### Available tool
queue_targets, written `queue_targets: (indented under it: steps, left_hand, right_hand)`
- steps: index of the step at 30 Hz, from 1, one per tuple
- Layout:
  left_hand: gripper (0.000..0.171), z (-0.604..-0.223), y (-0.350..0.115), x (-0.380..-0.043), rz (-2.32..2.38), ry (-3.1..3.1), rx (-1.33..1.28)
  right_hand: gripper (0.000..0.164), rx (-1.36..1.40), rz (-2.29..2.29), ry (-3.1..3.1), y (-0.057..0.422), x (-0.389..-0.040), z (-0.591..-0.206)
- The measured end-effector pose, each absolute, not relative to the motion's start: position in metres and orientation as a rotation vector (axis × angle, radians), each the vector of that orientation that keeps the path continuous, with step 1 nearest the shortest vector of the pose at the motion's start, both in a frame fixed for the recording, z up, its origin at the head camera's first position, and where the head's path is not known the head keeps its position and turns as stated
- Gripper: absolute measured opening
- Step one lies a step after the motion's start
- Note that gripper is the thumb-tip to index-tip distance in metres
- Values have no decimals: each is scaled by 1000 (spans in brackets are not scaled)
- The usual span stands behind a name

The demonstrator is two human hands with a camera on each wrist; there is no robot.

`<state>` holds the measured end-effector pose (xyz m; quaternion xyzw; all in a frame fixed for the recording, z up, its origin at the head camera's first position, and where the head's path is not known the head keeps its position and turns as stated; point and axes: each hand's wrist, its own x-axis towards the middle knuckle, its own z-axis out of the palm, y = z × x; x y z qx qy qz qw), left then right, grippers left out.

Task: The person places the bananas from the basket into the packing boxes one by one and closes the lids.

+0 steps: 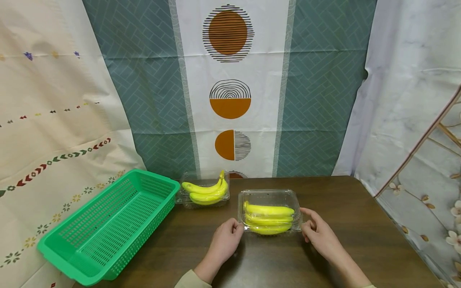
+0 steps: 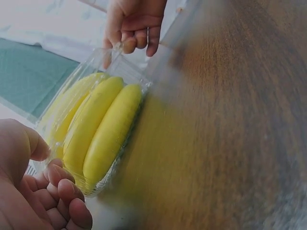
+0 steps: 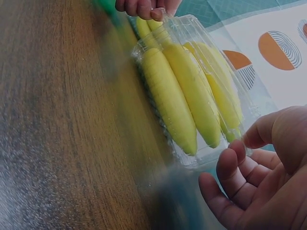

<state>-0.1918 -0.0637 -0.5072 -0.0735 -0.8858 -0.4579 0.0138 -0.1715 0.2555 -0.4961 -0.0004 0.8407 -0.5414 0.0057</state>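
Note:
A clear plastic clamshell box (image 1: 264, 197) sits on the table in front of me in the head view, with a bunch of yellow bananas (image 1: 270, 211) inside under its lid. My left hand (image 1: 225, 239) pinches the near left corner of the rim between thumb and curled fingers. At the opposite end, my right hand (image 1: 321, 233) pinches the right edge with thumb and forefinger (image 3: 231, 154), the other fingers loosely bent. Both wrist views show the bananas (image 2: 108, 129) lying side by side behind the clear plastic.
Behind and left stands a second clear box (image 1: 185, 200) with bananas (image 1: 207, 192) in it. A long green plastic basket (image 1: 169, 196) lies at an angle on the left of the brown wooden table (image 1: 335, 192). Patterned cloths (image 1: 324, 100) hang behind and at both sides.

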Motion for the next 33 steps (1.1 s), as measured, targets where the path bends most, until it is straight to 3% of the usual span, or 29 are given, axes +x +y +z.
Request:
queue_targets:
  steps: [28,33]
  left_hand:
    - [27,-516,-67,-192,-1476,-2644,-347]
    - [26,-508,-65,-189,-1491,-2710,-266]
  right_hand:
    - [63,53,-1739,2573,255,-174,-499]
    - [62,55,-1739,2581,254,-173,-498]
